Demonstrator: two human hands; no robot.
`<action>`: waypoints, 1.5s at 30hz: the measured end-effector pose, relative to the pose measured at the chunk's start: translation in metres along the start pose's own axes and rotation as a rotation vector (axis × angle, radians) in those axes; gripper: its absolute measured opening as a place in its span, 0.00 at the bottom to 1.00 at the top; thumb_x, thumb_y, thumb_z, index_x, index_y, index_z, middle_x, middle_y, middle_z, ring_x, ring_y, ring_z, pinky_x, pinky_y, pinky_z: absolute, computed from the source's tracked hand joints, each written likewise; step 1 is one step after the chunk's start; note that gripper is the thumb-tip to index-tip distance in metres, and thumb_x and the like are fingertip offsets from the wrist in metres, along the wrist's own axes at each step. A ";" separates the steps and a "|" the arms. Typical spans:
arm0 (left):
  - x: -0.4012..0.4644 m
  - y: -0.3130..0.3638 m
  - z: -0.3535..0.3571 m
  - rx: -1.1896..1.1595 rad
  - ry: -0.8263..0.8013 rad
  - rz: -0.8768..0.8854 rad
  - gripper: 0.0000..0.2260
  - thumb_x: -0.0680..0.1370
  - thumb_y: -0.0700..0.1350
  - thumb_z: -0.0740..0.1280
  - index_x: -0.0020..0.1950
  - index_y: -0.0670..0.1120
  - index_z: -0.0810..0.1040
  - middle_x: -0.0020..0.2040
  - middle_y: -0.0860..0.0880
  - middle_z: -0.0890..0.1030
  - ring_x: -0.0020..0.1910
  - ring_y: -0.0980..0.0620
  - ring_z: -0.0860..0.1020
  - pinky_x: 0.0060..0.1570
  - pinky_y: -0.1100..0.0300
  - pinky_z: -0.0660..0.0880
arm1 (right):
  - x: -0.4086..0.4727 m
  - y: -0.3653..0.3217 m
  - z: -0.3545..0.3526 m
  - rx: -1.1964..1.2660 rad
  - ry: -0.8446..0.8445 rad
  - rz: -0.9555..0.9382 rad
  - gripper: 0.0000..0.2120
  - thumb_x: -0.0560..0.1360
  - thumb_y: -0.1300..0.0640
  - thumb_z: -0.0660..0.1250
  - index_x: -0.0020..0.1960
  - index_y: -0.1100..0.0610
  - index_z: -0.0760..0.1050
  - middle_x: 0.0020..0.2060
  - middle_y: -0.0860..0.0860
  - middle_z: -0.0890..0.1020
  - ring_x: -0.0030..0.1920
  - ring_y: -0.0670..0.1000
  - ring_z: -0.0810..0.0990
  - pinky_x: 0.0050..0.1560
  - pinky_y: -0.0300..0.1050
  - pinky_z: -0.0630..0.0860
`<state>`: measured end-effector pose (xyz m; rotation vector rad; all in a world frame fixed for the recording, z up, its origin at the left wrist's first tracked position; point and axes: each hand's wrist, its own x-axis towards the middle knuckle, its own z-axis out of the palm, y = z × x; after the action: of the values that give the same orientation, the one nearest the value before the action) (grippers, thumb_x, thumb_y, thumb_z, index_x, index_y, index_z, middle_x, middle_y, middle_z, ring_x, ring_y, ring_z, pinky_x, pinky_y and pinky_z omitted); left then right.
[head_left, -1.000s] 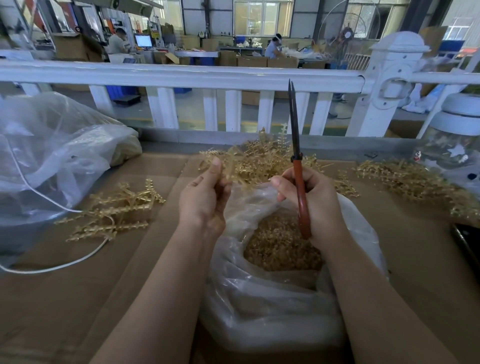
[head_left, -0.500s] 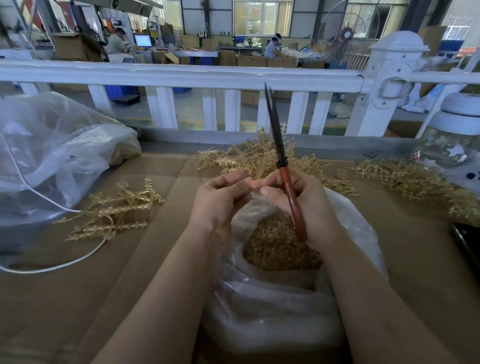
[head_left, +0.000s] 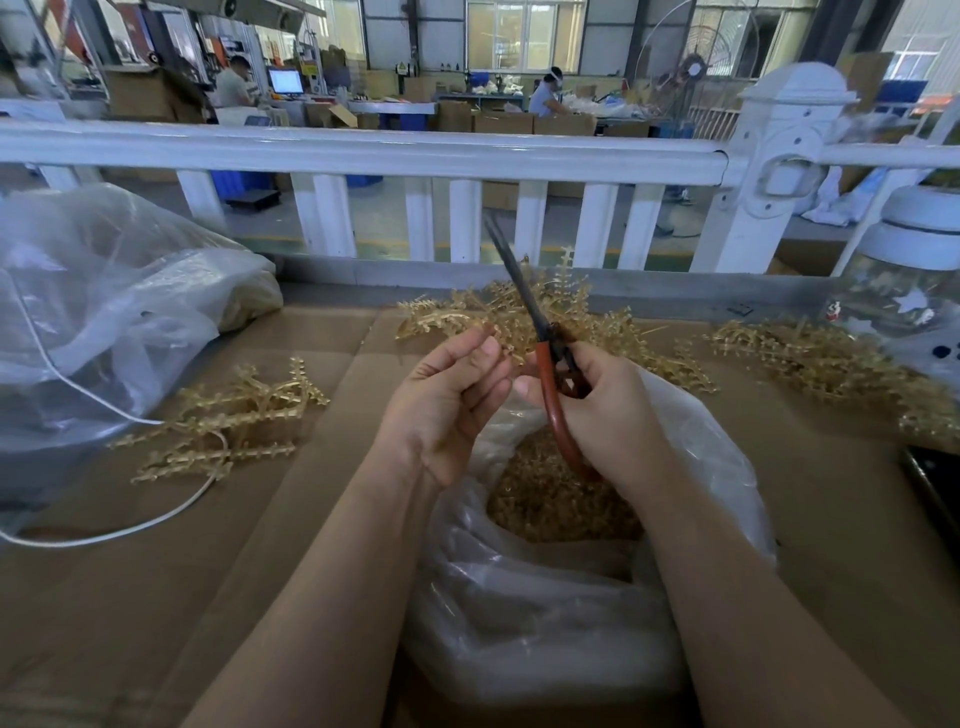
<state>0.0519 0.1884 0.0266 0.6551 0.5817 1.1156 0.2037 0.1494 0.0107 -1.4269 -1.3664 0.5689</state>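
Observation:
My right hand (head_left: 605, 410) grips red-handled scissors (head_left: 550, 384), whose dark blades point up and to the left. My left hand (head_left: 452, 400) is close beside it with curled fingers that meet the right fingertips; whatever small piece it pinches is hidden. Under both hands stands an open clear plastic bag (head_left: 519, 613) with small golden cut pieces (head_left: 550, 506) inside. A heap of golden plastic sprigs (head_left: 524, 312) lies just beyond the hands.
More golden sprigs lie at the left (head_left: 228, 421) and the far right (head_left: 831, 364) on the cardboard-covered table (head_left: 130, 597). A big clear bag (head_left: 104, 312) and a white cord (head_left: 104, 535) are on the left. A white railing (head_left: 363, 150) runs behind; a clear jar (head_left: 914, 291) stands right.
My left hand has moved right and closed against the right fingertips. The scissors have tilted, so the blades lean left instead of standing upright.

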 end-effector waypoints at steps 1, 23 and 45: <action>0.000 0.001 0.000 -0.009 -0.001 0.010 0.11 0.68 0.37 0.72 0.50 0.45 0.80 0.38 0.50 0.85 0.37 0.55 0.84 0.36 0.65 0.80 | 0.000 0.001 0.000 -0.022 -0.014 0.003 0.15 0.69 0.43 0.78 0.51 0.48 0.81 0.43 0.41 0.85 0.46 0.41 0.83 0.52 0.44 0.79; -0.003 0.007 0.002 0.116 0.063 0.307 0.07 0.77 0.31 0.65 0.47 0.41 0.79 0.43 0.47 0.84 0.39 0.55 0.82 0.44 0.65 0.79 | -0.009 -0.002 -0.004 -0.557 -0.023 -0.137 0.27 0.65 0.24 0.66 0.51 0.45 0.74 0.42 0.37 0.78 0.43 0.37 0.76 0.38 0.31 0.69; 0.000 0.008 -0.004 0.173 0.031 0.352 0.07 0.77 0.31 0.66 0.49 0.40 0.81 0.41 0.47 0.84 0.39 0.54 0.81 0.46 0.64 0.80 | -0.007 0.001 -0.003 -0.583 0.049 -0.204 0.29 0.62 0.19 0.60 0.41 0.45 0.73 0.33 0.36 0.76 0.33 0.36 0.75 0.29 0.31 0.66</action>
<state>0.0442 0.1918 0.0294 0.9163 0.6082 1.4150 0.2052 0.1417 0.0085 -1.7093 -1.6947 -0.0099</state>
